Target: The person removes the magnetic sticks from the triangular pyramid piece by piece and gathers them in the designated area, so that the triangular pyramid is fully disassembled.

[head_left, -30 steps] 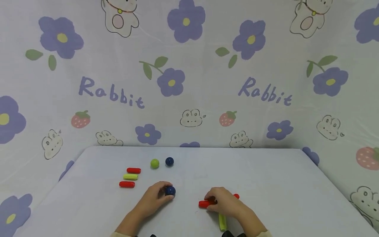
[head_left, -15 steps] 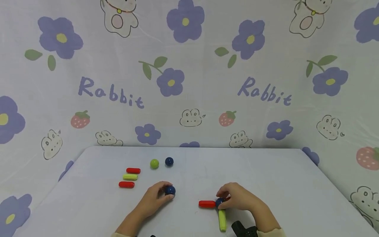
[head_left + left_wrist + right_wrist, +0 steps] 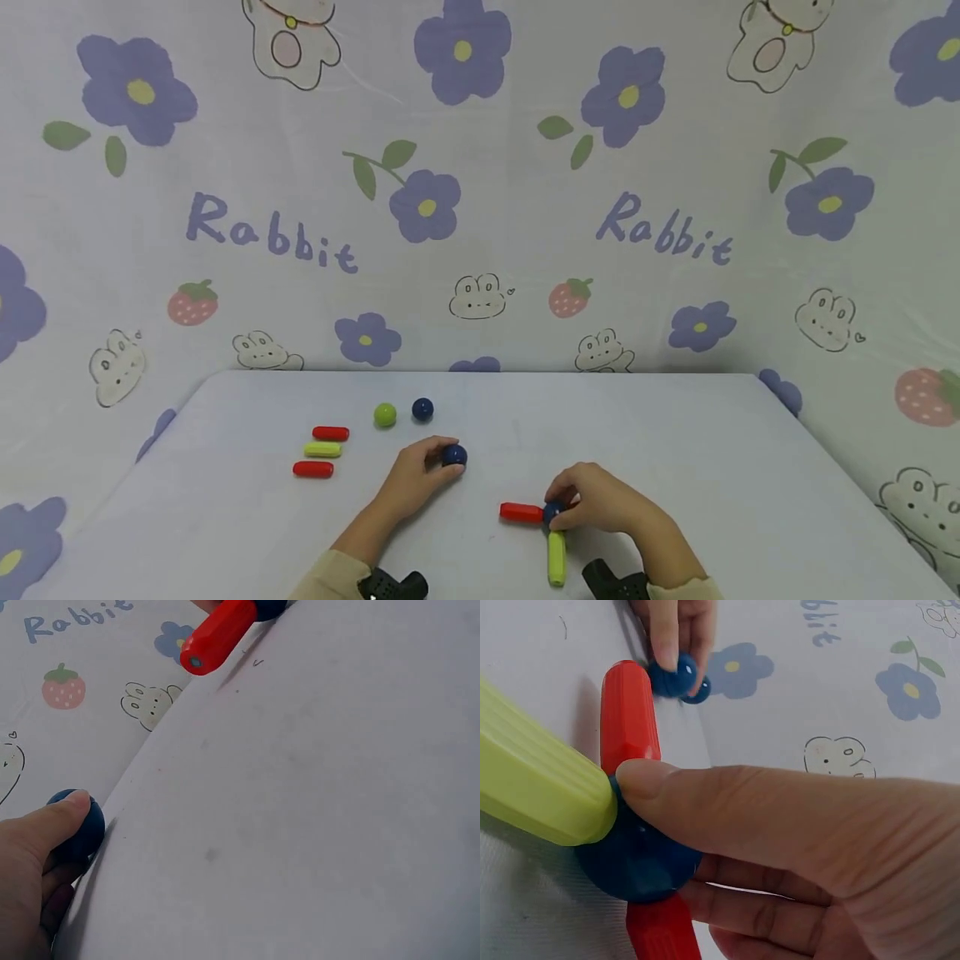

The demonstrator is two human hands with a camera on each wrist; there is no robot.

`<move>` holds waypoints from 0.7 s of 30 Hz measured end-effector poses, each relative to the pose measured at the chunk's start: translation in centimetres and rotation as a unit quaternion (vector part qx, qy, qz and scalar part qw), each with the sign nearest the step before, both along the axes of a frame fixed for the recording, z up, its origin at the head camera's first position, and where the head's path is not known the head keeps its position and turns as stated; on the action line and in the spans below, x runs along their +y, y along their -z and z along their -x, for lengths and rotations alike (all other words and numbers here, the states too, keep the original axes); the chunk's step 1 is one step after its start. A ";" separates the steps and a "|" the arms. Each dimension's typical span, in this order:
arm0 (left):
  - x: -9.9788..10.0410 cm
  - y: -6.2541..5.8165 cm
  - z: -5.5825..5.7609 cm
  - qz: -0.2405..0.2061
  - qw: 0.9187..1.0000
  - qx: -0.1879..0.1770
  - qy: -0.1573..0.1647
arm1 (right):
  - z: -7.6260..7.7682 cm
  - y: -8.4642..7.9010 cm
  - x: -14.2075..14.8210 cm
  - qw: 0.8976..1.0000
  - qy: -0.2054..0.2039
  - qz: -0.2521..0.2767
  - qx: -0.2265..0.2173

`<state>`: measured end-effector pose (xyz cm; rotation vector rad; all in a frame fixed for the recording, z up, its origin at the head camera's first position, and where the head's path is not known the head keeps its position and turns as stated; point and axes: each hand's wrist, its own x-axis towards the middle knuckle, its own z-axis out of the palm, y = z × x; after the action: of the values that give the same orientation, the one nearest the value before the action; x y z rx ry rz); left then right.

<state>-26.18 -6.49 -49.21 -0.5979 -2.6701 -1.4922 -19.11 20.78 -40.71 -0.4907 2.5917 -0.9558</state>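
My left hand (image 3: pixel 412 482) pinches a dark blue ball (image 3: pixel 455 455) between thumb and fingers, close over the white table. To its right, my right hand (image 3: pixel 603 500) pinches another dark blue ball (image 3: pixel 634 859), thumb on one side and fingers behind. Three ribbed sticks meet this ball: a red stick (image 3: pixel 521 512) pointing left, a yellow-green stick (image 3: pixel 557 559) towards the near edge, and a second red stick (image 3: pixel 662 930) on the opposite side, hidden by the hand in the head view. In the left wrist view, the left-pointing red stick shows a small metal dot in its end.
At the back left lie a red stick (image 3: pixel 331 433), a yellow-green stick (image 3: pixel 322 449) and another red stick (image 3: pixel 312 469), roughly parallel. Beyond the left hand sit a green ball (image 3: pixel 385 415) and a dark blue ball (image 3: pixel 423 409). A patterned cloth (image 3: pixel 525 233) hangs behind the table (image 3: pixel 675 433).
My right hand has moved from the left red stick to the blue ball at the joint. My left hand, still a second ago, has carried its ball away from me and rightwards.
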 end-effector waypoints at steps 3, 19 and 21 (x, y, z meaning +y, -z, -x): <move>1.0 0.2 1.2 -0.006 1.000 0.021 -0.016 | -0.1 -0.1 0.3 1.000 0.001 0.001 -0.001; 4.1 0.4 4.9 -0.030 0.993 0.058 -0.098 | 0.0 0.1 1.1 1.000 -0.009 0.022 -0.011; 4.3 0.3 5.1 -0.032 0.992 0.056 -0.105 | 0.0 0.1 1.2 1.000 -0.005 0.020 -0.012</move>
<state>-31.28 -2.17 -49.54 -0.3723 -2.5013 -1.4360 -19.08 21.96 -40.80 -0.4978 2.5510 -1.0062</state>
